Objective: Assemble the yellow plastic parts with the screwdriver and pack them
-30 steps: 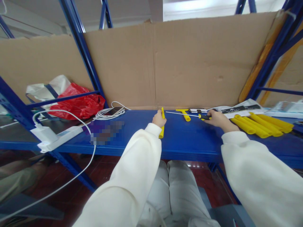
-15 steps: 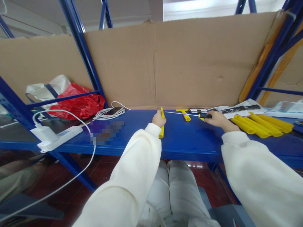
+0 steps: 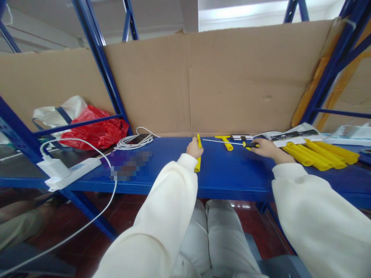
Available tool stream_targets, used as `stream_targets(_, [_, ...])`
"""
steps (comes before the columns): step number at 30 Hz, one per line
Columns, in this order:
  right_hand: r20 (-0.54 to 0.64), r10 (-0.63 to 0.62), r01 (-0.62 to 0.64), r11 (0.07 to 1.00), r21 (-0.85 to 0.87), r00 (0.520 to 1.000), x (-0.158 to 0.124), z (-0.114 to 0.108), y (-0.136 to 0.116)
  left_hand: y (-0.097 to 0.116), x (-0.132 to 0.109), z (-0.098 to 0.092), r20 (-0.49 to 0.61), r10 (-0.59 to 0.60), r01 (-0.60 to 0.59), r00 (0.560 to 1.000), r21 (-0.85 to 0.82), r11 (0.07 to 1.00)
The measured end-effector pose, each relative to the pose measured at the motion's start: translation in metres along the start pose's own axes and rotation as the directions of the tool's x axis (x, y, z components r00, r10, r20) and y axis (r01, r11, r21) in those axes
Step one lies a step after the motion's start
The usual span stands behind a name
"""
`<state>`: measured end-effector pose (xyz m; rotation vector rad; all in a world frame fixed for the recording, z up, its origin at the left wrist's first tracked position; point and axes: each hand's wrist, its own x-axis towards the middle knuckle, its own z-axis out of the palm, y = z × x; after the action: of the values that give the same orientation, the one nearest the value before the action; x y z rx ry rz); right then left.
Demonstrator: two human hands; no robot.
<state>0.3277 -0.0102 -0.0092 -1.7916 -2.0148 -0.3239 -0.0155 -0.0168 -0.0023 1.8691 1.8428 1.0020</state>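
Ylw tube (image 3: 198, 165) in L hand (image 3: 193, 147)

I watch through a single head-worn camera, looking forward and down from above the person's lap (image 3: 222, 235). It faces across the blue bench (image 3: 232, 173) to the cardboard panel (image 3: 246, 81) behind, near enough that the white sleeves (image 3: 162, 204) fill much of the lower frame.

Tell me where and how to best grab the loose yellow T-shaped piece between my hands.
Probably by the yellow piece's rounded handle, from the near side: that end points toward you, with the crossbar farther off. The screwdriver shaft crosses it in view, so clear that first.
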Motion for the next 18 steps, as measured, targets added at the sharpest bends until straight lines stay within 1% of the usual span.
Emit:
stream_targets(3, [-0.036, -0.013, 0.013, 1.000, -0.010, 0.999, 0.000, -0.001, 0.000, 0.002, -0.002, -0.001, 0.015, -0.003, 0.003, 1.000, 0.002, 1.000])
stream_targets(7, [-0.049, 0.036, -0.036, 0.999, 0.003, 0.998, -0.003, -0.005, 0.000, 0.002, -0.003, -0.002, 0.020, 0.001, -0.001, 1.000, -0.003, 1.000])
stream_targets(12, [0.012, 0.075, -0.075, 0.997, 0.029, 0.997, -0.005, -0.013, 0.004, 0.002, -0.003, -0.002, -0.004, -0.011, 0.011, 1.000, -0.004, 1.000])
stream_targets(15, [0.046, 0.050, -0.052, 0.997, 0.051, 0.998, -0.005, -0.017, 0.003, 0.004, -0.005, -0.004, -0.011, -0.007, 0.007, 1.000, -0.001, 1.000])
stream_targets(18, [0.152, -0.003, -0.015, 0.993, 0.117, 0.988, -0.008, -0.021, -0.006, 0.006, -0.007, -0.005, -0.018, 0.025, -0.025, 1.000, 0.005, 1.000])
